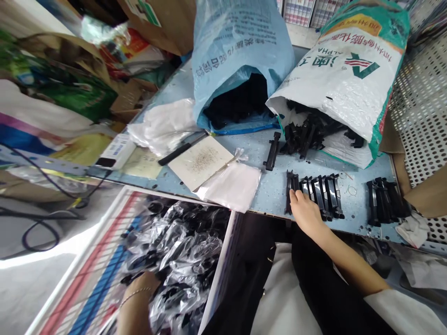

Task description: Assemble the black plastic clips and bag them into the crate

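My right hand [307, 213] is at the table's front edge, its fingers closed on a long black plastic part [289, 184] at the left end of a row. Beside it lie several more black plastic parts [326, 195], side by side, some with a shiny surface. My left hand [142, 284], with a bracelet at the wrist, reaches down into a crate [228, 232] of black parts in clear plastic bags [181, 256]. Its fingers are blurred and mostly hidden among the bags, so what it holds does not show.
A white and green sack [345, 79] spills loose black parts onto the blue table [268, 195]. Next to it a blue sack [240, 51] gapes open. Clear plastic bags [233, 186] lie by a cardboard piece [202, 160]. Another group of black parts [386, 200] sits at right.
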`<state>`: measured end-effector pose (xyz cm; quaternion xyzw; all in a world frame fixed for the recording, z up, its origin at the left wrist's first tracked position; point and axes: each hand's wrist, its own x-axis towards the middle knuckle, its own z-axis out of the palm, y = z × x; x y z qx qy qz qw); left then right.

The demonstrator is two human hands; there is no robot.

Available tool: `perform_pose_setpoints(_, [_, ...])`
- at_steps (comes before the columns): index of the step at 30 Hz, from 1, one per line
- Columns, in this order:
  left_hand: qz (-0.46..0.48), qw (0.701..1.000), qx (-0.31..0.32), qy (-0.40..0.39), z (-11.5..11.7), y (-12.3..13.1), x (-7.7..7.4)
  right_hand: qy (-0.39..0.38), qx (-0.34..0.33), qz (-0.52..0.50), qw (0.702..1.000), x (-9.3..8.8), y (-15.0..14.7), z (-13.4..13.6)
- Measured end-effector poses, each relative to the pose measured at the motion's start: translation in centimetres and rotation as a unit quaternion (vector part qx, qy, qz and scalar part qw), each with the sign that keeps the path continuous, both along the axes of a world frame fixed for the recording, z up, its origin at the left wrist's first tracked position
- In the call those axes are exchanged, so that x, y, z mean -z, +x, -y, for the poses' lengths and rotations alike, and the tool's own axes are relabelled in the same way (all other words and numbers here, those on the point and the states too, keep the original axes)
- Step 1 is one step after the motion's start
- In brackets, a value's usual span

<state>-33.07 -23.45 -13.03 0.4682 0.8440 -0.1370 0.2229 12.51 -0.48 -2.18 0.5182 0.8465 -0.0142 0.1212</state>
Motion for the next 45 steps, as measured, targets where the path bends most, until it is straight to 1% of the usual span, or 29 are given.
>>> perform_pose_setpoints(2, [-0.022,0.999,-0.028,0.040,-1.2,1.3,0.3,0.005,-0.013,-0.014,1.000,0.3,0.1,0.1])
perform_pose_setpoints(4, [-0.045,0.984,-0.030,0.168,-4.3,4.2,-0.8,0.013,-0.009,-0.043,0.999,0.2,0.1,0.1])
perform_pose_setpoints(5, [-0.052,0.963,-0.018,0.264,-6.4,6.1,-1.7,0.016,-0.004,-0.058,0.998,0.1,0.1,0.0])
perform_pose_setpoints(6, [-0.031,0.934,0.010,0.356,-8.8,8.4,-2.6,0.017,0.001,-0.070,0.997,0.1,-0.1,-0.1])
perform_pose_setpoints(7, [0.001,0.904,0.038,0.425,-11.4,10.7,-3.5,0.017,0.008,-0.077,0.997,0.1,-0.3,-0.3])
perform_pose_setpoints(8, [0.040,0.880,0.066,0.468,-13.9,13.1,-4.2,0.016,0.016,-0.081,0.996,0.2,-0.5,-0.5])
perform_pose_setpoints(9, [0.075,0.865,0.093,0.487,-16.4,15.4,-4.7,0.015,0.024,-0.081,0.996,0.3,-0.8,-0.7])
perform_pose_setpoints(10, [0.092,0.861,0.112,0.488,-18.5,17.4,-5.1,0.010,0.034,-0.079,0.996,0.5,-1.1,-0.9])
perform_pose_setpoints(12, [0.107,0.874,0.139,0.452,-21.9,20.2,-5.1,-0.010,0.061,-0.077,0.995,0.7,-1.3,-1.3])
perform_pose_setpoints(14, [0.126,0.892,0.134,0.412,-23.7,21.1,-4.7,-0.044,0.094,-0.104,0.989,0.6,-1.0,-1.6])
perform_pose_setpoints(16, [0.178,0.899,0.080,0.392,-24.5,20.4,-4.3,-0.089,0.132,-0.201,0.966,0.3,-0.2,-1.6])
perform_pose_setpoints(17, [0.218,0.895,0.040,0.386,-24.6,19.7,-4.2,-0.127,0.152,-0.281,0.939,0.2,0.2,-1.5])
perform_pose_setpoints(18, [0.261,0.888,0.002,0.378,-24.6,18.9,-4.1,-0.178,0.173,-0.374,0.894,0.2,0.4,-1.3])
perform_pose_setpoints(19, [0.301,0.879,-0.030,0.368,-24.6,18.2,-4.1,-0.243,0.194,-0.468,0.827,0.4,0.5,-1.1])
perform_pose_setpoints(20, [0.336,0.870,-0.051,0.357,-24.6,17.6,-4.2,-0.315,0.213,-0.554,0.741,0.7,0.3,-0.8])
perform_pose_setpoints(21, [0.361,0.863,-0.063,0.346,-24.6,17.2,-4.2,-0.389,0.228,-0.620,0.642,1.2,-0.1,-0.6])
perform_pose_setpoints(23, [0.389,0.855,-0.068,0.335,-24.7,16.8,-4.2,-0.523,0.258,-0.677,0.449,2.5,-1.6,-0.1])
perform_pose_setpoints(24, [0.398,0.851,-0.072,0.335,-24.7,16.8,-4.2,-0.574,0.277,-0.675,0.372,3.2,-2.4,0.1])
perform_pose_setpoints(25, [0.405,0.846,-0.076,0.339,-24.7,16.8,-4.2,-0.613,0.299,-0.661,0.312,3.8,-3.3,0.3])
perform_pose_setpoints(26, [0.407,0.842,-0.080,0.346,-24.6,16.9,-4.2,-0.636,0.324,-0.646,0.271,4.4,-4.0,0.4])
perform_pose_setpoints(27, [0.404,0.839,-0.082,0.355,-24.4,16.9,-4.1,-0.646,0.349,-0.634,0.243,4.8,-4.5,0.5])
perform_pose_setpoints(29, [0.396,0.835,-0.084,0.372,-24.0,16.9,-4.1,-0.637,0.382,-0.636,0.209,5.2,-4.9,0.6])
perform_pose_setpoints(33, [0.384,0.845,-0.050,0.370,-23.5,16.6,-4.0,-0.658,0.376,-0.640,0.129,4.5,-4.9,0.7])
perform_pose_setpoints(34, [0.375,0.849,-0.037,0.369,-23.5,16.6,-4.0,-0.669,0.375,-0.631,0.117,4.4,-5.0,0.7])
perform_pose_setpoints(37, [0.338,0.859,-0.011,0.385,-23.5,16.6,-4.3,-0.681,0.392,-0.608,0.114,4.7,-5.8,0.7])
perform_pose_setpoints(38, [0.318,0.861,0.012,0.396,-23.4,16.6,-4.6,-0.682,0.397,-0.603,0.116,4.9,-6.0,0.7])
perform_pose_setpoints(40, [0.267,0.860,0.100,0.424,-22.8,17.0,-5.5,-0.687,0.397,-0.598,0.116,5.5,-6.2,0.6])
perform_pose_setpoints(43, [0.217,0.823,0.254,0.460,-20.8,18.3,-7.5,-0.693,0.381,-0.599,0.123,5.8,-5.5,0.6])
perform_pose_setpoints(45, [0.241,0.789,0.296,0.481,-19.2,19.5,-8.9,-0.679,0.370,-0.616,0.151,5.7,-4.7,0.7])
